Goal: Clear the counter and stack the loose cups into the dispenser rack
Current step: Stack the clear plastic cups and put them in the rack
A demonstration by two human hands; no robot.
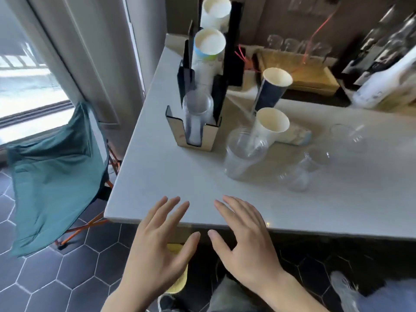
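Loose cups (246, 152) on counter (180, 176), no legible writing, left hand (155, 246), right hand (247, 242) spread, holding nothing

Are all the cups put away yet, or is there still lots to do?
Some looks done: the dispenser rack already holds stacks of paper and clear cups. Nothing is in hand: the left hand and right hand are both open and empty at the counter edge. Lots is left: a dark paper cup, a white paper cup, a big clear cup and small clear cups are loose.
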